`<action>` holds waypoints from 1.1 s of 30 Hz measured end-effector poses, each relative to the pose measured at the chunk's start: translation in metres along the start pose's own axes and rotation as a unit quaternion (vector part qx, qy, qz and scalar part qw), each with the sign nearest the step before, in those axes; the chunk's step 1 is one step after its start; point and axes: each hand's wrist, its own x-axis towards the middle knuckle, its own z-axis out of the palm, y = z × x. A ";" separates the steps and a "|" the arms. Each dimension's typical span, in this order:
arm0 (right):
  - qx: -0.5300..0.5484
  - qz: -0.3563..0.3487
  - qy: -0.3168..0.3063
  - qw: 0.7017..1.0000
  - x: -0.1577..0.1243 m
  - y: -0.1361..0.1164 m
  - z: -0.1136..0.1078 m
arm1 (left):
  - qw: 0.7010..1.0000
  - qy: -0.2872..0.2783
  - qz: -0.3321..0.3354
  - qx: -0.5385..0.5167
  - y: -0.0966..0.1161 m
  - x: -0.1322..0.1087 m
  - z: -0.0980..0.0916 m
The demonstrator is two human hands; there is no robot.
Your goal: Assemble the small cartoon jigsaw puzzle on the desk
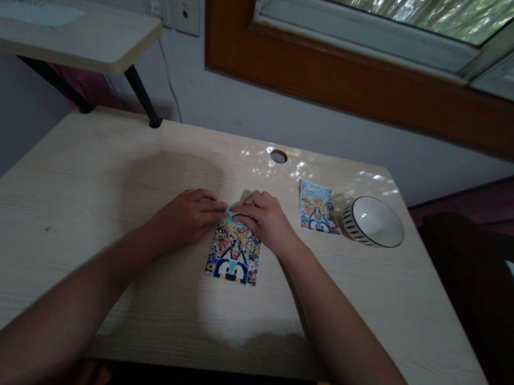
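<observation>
A rectangular, colourful dog picture (235,251) lies flat on the table, a blue dog face at its lower end. Whether it is one sheet or several joined pieces I cannot tell. At its upper left corner, my left hand (195,214) has its fingers bent and closed, the tips on the edge. My right hand (266,219) covers the upper right part, its fingers closed and pressed on the top edge. The fingertips of both hands almost meet there and hide the top strip. A card with matching print and light blue lettering (318,208) lies to the right.
A white bowl (375,222) with dark stripes stands beside the card, near the right edge of the wooden table (60,219). A raised shelf (113,50) on black legs rises at the back left. A round hole (279,157) is cut near the back edge, below the window.
</observation>
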 end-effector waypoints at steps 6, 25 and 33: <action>0.024 0.003 -0.004 1.000 0.002 0.001 0.001 | 1.000 -0.007 0.002 0.005 -0.001 0.000 0.000; 0.063 0.015 -0.009 0.998 0.005 -0.002 0.000 | 1.000 -0.008 -0.003 -0.001 0.000 0.001 -0.001; 0.078 0.002 -0.022 0.997 0.006 -0.006 -0.004 | 1.000 -0.006 0.002 0.001 0.000 0.000 -0.001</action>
